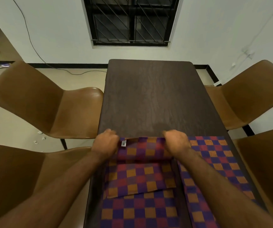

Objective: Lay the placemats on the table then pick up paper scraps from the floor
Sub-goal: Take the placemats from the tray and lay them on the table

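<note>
Checkered placemat gripped at far edge by both hands: L hand at tag corner, R hand at other corner, fingers curled on cloth, over dark table. Second placemat just right of R hand. Paper scraps on floor, well left of L hand.

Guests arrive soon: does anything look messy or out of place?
Small white paper scraps litter the beige floor beside the left brown chair. On the dark wooden table, a folded purple-orange checkered placemat lies askew, gripped by the left hand and right hand.
</note>
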